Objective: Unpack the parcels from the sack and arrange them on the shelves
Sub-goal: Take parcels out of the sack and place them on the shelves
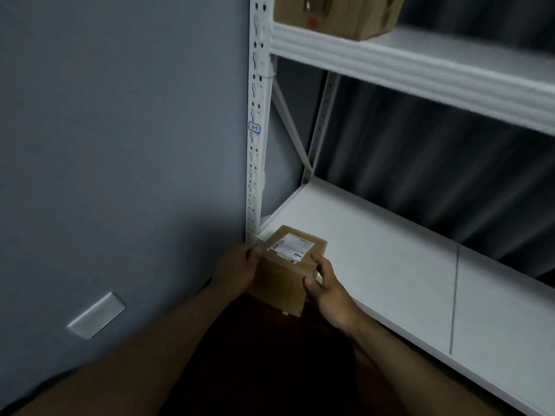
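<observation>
Parcel (289,265) gripped by left hand (240,270) and right hand (327,288); label blurred, perhaps unreadable.

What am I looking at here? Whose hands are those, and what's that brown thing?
This one picture comes from a camera worn on a person's head, looking down, so you see their own arms. The left hand and right hand grip a small cardboard parcel with a white label on top. They hold it at the front corner of a white lower shelf, beside the rack's upright post. I can't tell if it's resting on the shelf yet. Another cardboard box sits on the upper shelf. The grey wall is on the left.
</observation>
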